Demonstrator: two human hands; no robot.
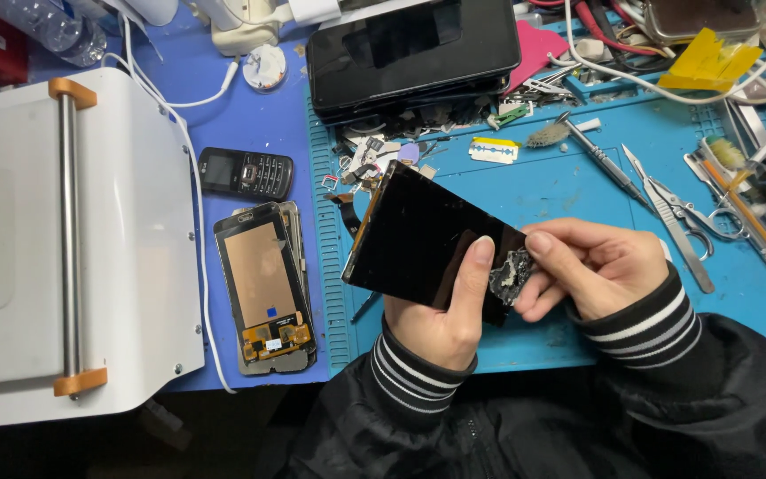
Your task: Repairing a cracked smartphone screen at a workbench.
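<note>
White machine (64,239) with metal roller bar at left; small black keypad phone (246,173) and opened phone frame (268,288) beside it on the blue tabletop. Teal work mat (569,191) carries a razor blade (494,151), tweezers (667,213), scissors (711,217); black tablet stack (414,53) behind.

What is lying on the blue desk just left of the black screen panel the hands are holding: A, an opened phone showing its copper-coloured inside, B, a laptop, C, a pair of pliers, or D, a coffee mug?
A: an opened phone with a copper-coloured inside lies flat left of the black screen panel, which the left hand and right hand hold up.
</note>
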